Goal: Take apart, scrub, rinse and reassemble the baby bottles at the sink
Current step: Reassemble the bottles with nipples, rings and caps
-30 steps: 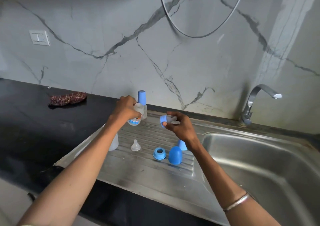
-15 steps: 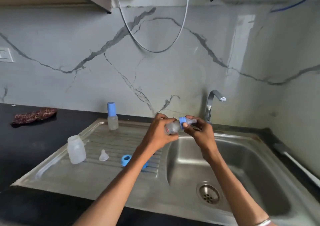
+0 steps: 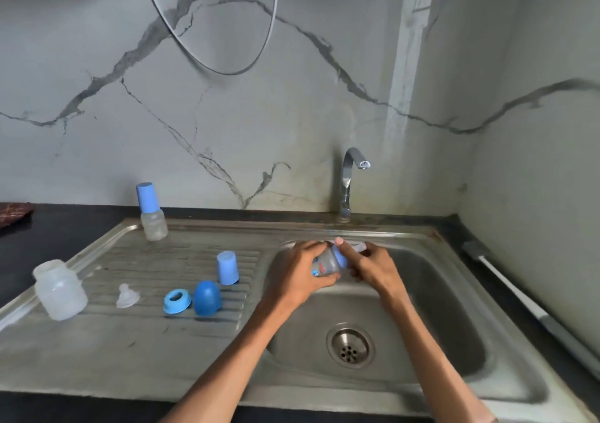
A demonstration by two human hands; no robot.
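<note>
Right over the sink basin (image 3: pixel 438 341), the left hand (image 3: pixel 300 275) curls its fingers round the clear body of a small baby bottle (image 3: pixel 328 262), which lies tilted on its side. Directly to its right, the right hand (image 3: pixel 373 268) pinches the bottle's blue collar (image 3: pixel 340 256) and the clear teat end (image 3: pixel 357 246), thumb and fingers bent round them. Behind both hands stands the tap (image 3: pixel 349 182), with the drain (image 3: pixel 350 347) below the wrists. Off to the left of the left hand, on the ribbed draining board (image 3: pixel 130 341), sit a light blue cap (image 3: pixel 227 267), a darker blue dome cap (image 3: pixel 207 297), a blue ring (image 3: pixel 177 300), a loose clear teat (image 3: pixel 126 296) and an open frosted bottle (image 3: pixel 60 289). Farther back on that side, a capped bottle (image 3: pixel 150 211) stands upright.
</note>
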